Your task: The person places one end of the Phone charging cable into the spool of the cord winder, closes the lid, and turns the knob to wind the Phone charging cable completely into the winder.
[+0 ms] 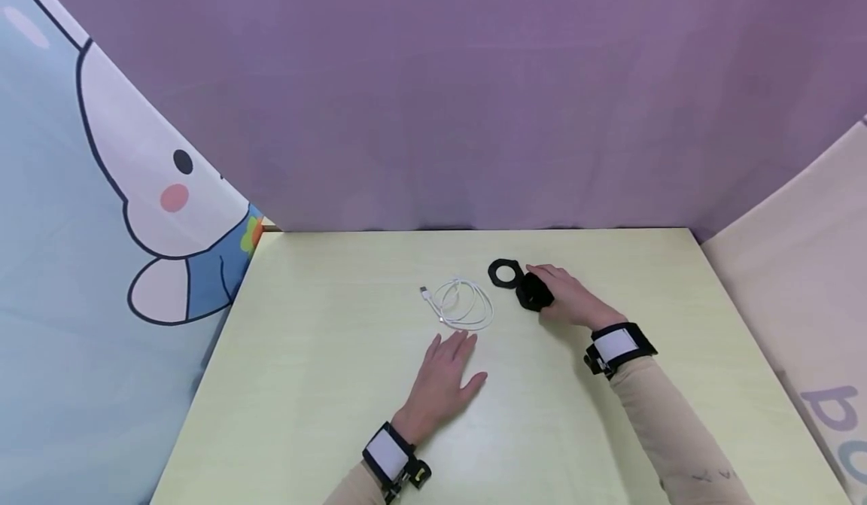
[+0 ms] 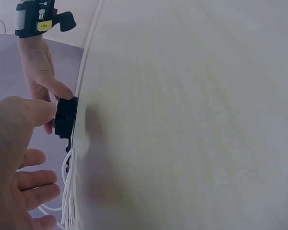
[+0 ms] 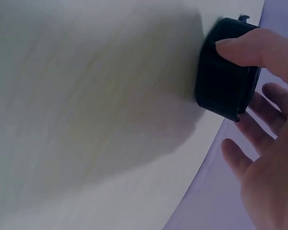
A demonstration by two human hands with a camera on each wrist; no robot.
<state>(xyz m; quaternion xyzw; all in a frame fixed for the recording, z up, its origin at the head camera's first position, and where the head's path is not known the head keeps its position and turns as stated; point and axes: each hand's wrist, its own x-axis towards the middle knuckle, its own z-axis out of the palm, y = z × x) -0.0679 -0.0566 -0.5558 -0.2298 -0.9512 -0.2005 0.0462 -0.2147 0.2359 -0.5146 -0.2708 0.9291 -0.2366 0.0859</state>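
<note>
My right hand (image 1: 572, 299) holds a black many-sided case (image 1: 533, 293) at the table's far right of centre. In the right wrist view, the thumb lies on the near side of the case (image 3: 221, 81) and the fingers reach round behind it. A flat black ring-shaped piece (image 1: 506, 273) with a round hole adjoins the case; whether they are joined I cannot tell. A coiled white USB cable (image 1: 467, 323) lies to the left of these. Just in front of the cable is my left hand (image 1: 439, 384), fingers extended, holding nothing.
The pale wooden table (image 1: 325, 384) ends at a purple curtain (image 1: 474, 98) behind. A blue cartoon cloth (image 1: 74, 384) hangs on the left and a pale cloth (image 1: 799, 294) on the right. Each wrist wears a black strap with a camera.
</note>
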